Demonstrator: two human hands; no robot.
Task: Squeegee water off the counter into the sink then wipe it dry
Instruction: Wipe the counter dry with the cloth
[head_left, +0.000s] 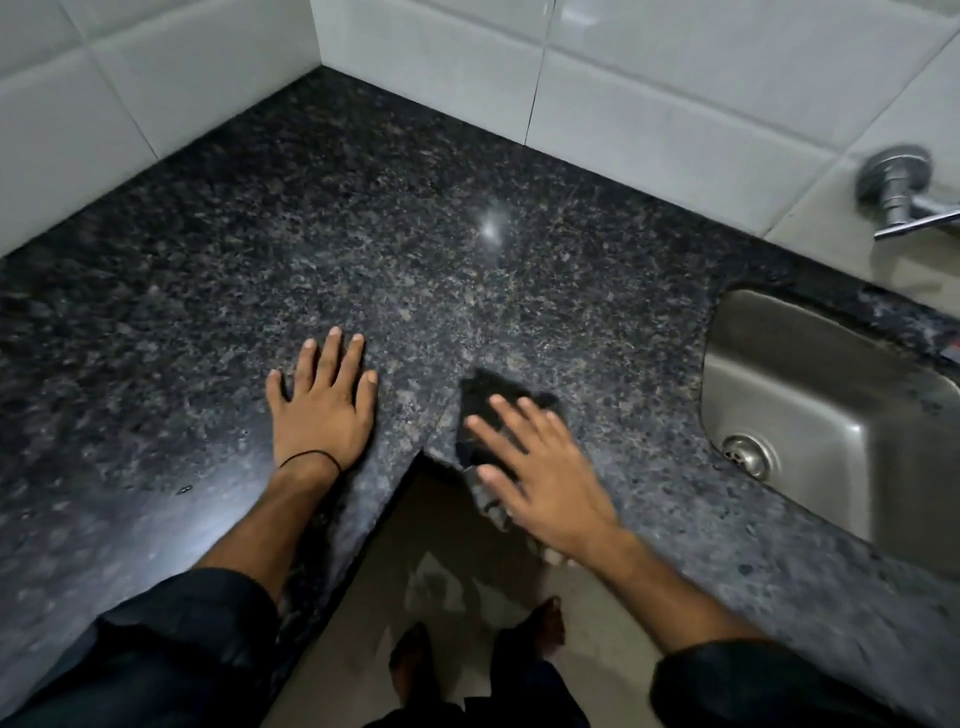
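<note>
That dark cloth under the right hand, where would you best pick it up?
The dark cloth lies flat on the counter under the right hand, near the inner corner edge. Probably best is to pinch its free far corner, beyond the fingertips, from above: that part is exposed. The left hand rests flat beside it, apart.

Counter (467, 249): dark speckled granite, L-shaped, glossy; dark cloth (491, 410) flat near inner corner; steel sink (810, 374) recessed far right.
</note>
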